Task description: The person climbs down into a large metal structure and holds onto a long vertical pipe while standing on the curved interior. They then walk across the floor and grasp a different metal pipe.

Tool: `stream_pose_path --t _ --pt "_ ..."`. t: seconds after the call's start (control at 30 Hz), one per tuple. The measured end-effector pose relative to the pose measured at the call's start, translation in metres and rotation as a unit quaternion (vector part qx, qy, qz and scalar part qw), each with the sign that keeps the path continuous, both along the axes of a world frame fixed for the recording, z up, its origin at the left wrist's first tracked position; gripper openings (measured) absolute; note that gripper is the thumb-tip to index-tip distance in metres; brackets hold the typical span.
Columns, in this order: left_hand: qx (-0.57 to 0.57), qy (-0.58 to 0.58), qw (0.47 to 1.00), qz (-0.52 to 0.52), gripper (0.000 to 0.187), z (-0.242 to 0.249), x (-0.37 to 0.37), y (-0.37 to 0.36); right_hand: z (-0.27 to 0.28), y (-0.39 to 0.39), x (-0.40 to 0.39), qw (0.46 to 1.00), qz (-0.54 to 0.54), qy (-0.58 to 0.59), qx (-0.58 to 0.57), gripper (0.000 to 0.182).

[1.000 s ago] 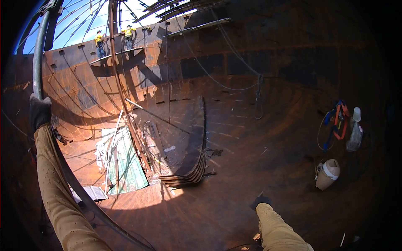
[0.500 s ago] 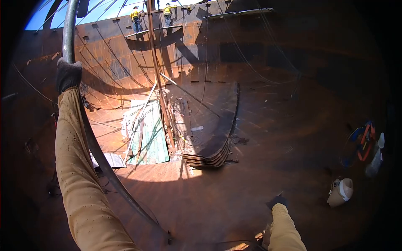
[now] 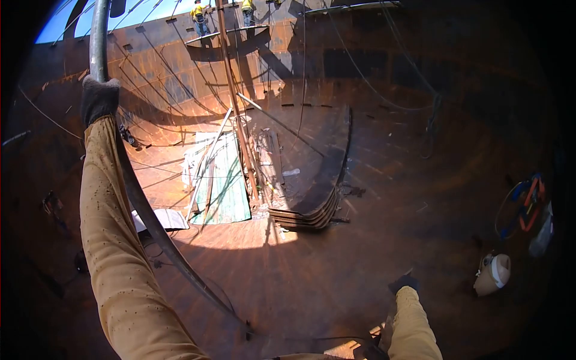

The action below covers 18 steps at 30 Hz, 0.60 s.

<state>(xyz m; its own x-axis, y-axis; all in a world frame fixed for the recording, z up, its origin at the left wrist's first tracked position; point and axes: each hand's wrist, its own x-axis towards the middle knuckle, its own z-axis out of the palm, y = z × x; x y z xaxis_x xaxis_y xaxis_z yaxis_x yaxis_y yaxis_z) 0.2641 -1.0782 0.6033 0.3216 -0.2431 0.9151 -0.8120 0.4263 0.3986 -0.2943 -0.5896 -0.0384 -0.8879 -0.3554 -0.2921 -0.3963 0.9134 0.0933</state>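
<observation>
My left hand (image 3: 100, 101), in a dark glove, is closed round a long grey metal pole (image 3: 99, 51) at the upper left. Below the hand the pole runs behind my tan sleeve and down toward the lower centre, looking curved. At the lower right my right hand (image 3: 404, 283), also in a dark glove, is held out over the brown floor. It is small and dark here, and its fingers and anything in them cannot be made out.
Stacked curved metal plates (image 3: 306, 219) lie at the centre, beside green sheets (image 3: 228, 186) and a rusty upright post (image 3: 233, 90). At right are a beige helmet-like object (image 3: 493, 274) and orange straps (image 3: 530, 204). Two people (image 3: 200, 21) stand on a high plank.
The view has shifted, so the plates, sheets and people appear slightly higher and further right. My left hand still grips the pole, and my right hand appears slightly higher.
</observation>
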Motion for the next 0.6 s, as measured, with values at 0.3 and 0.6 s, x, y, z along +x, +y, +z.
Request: stream_pose_path --t 0.3,0.6 --pt "-0.020 0.001 1.000 0.022 0.060 -0.001 0.001 -0.001 0.017 0.000 0.006 1.000 0.023 -0.011 0.004 0.063" --pt "-0.031 -0.012 0.999 0.024 0.060 0.000 0.004 -0.007 0.011 0.002 0.002 1.000 -0.005 -0.004 -0.015 0.062"
